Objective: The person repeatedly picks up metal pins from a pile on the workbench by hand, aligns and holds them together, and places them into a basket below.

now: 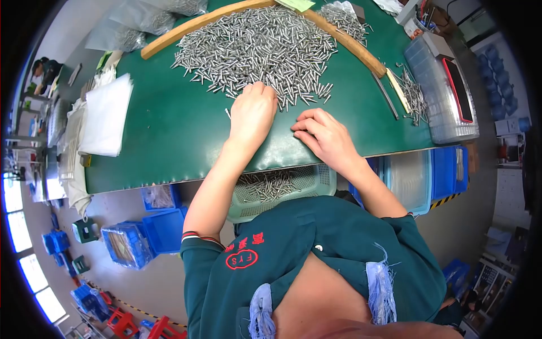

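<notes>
A big heap of small metal screw-like parts point(259, 48) lies on the green table point(152, 135). My left hand point(253, 110) is at the heap's near edge, its fingers bent down and closed; whatever they may hold is hidden beneath them. To the right, my right hand point(323, 135) rests just above the table with curled fingers slightly apart, and nothing shows in it. Below the table edge, in front of my body, a light green perforated basket point(324, 179) holds more metal parts point(271, 185).
Wooden strips point(361, 52) border the heap's far side. White sheets point(106, 116) lie at left. At right are long metal parts point(415, 99), a clear plastic box point(420, 56) and a red-edged phone point(457, 90). Blue bins point(449, 169) stand below the table.
</notes>
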